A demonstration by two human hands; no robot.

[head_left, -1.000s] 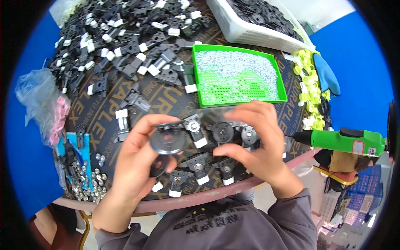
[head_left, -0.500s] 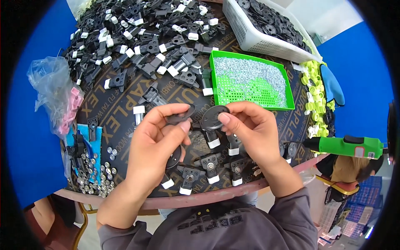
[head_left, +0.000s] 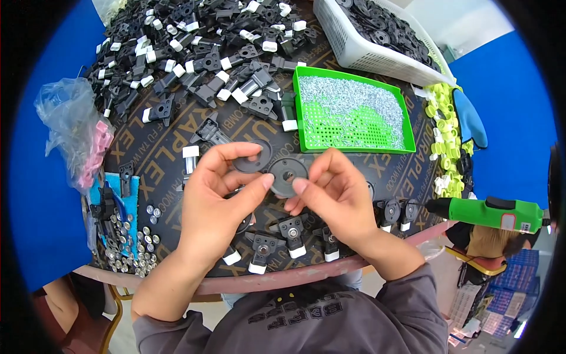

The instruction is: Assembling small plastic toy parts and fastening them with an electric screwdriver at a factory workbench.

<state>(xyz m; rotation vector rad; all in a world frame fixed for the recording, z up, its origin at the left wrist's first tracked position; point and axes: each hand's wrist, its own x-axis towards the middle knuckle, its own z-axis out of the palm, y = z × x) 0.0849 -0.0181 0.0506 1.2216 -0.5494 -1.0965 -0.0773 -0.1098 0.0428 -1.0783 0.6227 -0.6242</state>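
My left hand [head_left: 221, 189] is curled around black round discs. One upper disc [head_left: 257, 158] sits between its fingers, and part of another dark disc shows below its palm. A further black disc [head_left: 289, 177] with a centre hole is tilted toward me, pinched by the thumb and fingers of my right hand [head_left: 336, 197]; my left thumb touches its edge. Below my hands, black brackets [head_left: 293, 231] with white ends lie in a row along the near table edge, several with round metal pieces in their middles. Two brackets at the right [head_left: 389, 212] carry black discs.
A large heap of black-and-white brackets [head_left: 194, 53] covers the far left. Small screws fill a green tray [head_left: 298, 127]; behind it stands a white basket [head_left: 354, 53] of discs. At right are a green power screwdriver [head_left: 495, 213] and yellow-green parts [head_left: 445, 141]. Metal rounds [head_left: 132, 245] lie left.
The right hand's disc has moved slightly down and left and turned its face more toward me. My left thumb now meets its edge, and the left hand's upper disc shows flatter.
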